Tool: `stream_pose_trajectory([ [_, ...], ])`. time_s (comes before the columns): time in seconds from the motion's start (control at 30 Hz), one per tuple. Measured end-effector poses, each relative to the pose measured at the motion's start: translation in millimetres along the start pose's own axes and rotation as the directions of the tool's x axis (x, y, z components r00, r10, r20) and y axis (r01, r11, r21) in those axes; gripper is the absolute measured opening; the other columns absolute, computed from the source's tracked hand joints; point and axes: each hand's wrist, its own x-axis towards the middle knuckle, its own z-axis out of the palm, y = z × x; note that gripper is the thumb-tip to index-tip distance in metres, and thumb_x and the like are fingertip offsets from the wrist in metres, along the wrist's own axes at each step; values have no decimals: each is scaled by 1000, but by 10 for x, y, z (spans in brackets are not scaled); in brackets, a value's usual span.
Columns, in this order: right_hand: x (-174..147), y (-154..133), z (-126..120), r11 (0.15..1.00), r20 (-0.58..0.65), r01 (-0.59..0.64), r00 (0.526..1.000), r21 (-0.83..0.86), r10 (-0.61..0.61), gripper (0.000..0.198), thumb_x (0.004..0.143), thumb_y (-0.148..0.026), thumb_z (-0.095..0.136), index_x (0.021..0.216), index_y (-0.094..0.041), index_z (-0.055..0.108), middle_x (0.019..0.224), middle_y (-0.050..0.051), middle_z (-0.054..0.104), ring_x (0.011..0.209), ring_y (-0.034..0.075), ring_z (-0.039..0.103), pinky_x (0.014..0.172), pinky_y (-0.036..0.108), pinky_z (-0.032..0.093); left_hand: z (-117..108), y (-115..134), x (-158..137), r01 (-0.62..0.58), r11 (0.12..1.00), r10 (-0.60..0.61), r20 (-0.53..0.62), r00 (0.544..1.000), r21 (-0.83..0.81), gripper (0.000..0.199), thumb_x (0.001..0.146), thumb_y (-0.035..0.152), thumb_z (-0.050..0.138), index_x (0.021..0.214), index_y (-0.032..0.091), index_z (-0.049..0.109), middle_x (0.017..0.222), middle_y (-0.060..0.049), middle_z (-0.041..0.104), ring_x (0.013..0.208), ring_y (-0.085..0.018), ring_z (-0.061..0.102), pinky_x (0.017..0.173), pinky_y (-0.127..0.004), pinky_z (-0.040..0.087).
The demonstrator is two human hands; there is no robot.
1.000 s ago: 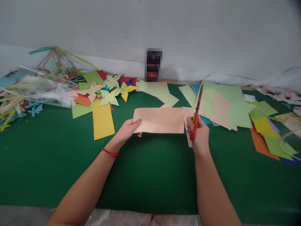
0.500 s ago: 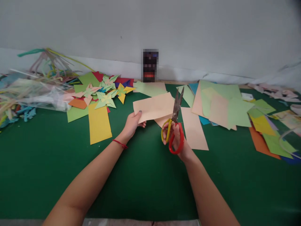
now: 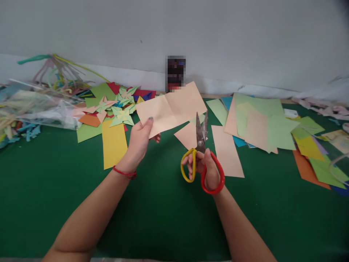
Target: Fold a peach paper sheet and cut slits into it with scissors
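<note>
My left hand (image 3: 141,140) pinches the lower left corner of a peach paper strip (image 3: 174,107), which is held up off the table and shows a crease across its middle. In my right hand (image 3: 208,167) is a pair of scissors (image 3: 201,140) with one yellow and one red handle. Their blades point away from me, slightly parted, just below the strip's right end and apart from it. Under and beside the scissors lie a small peach paper piece (image 3: 187,135) and a longer peach rectangle (image 3: 227,153).
Folded paper stars (image 3: 122,114) and a yellow paper rectangle (image 3: 114,145) lie at the left, by a clear plastic bag (image 3: 51,109). Green and peach sheets (image 3: 280,127) overlap at the right, near more coloured papers (image 3: 324,163). A pixelated dark object (image 3: 175,71) stands against the wall.
My left hand has moved left and towards me, and the peach strip has tilted up at its right end. The scissors have come lower, towards me, with their handles spread wider.
</note>
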Motion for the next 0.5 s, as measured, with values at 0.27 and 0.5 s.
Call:
stream_pose_trajectory([
  [0.27,-30,79,-48,992,139,70,989,-103,-56,48,82,-66,35,95,-22,51,118,11,51,117,26,45,86,44,49,10,91,-1,-17,1000,17,-67,998,-8,22,79,33,59,69,14,57,51,0,53,39,-10,50,37,-22,42],
  [0.5,-62,32,41,894,-76,-26,997,-446,-8,45,88,-59,31,75,-20,48,65,1,50,58,14,51,59,31,48,42,227,-80,-83,997,83,-23,996,-2,27,80,42,58,72,16,57,53,-1,53,43,-11,50,38,-23,40],
])
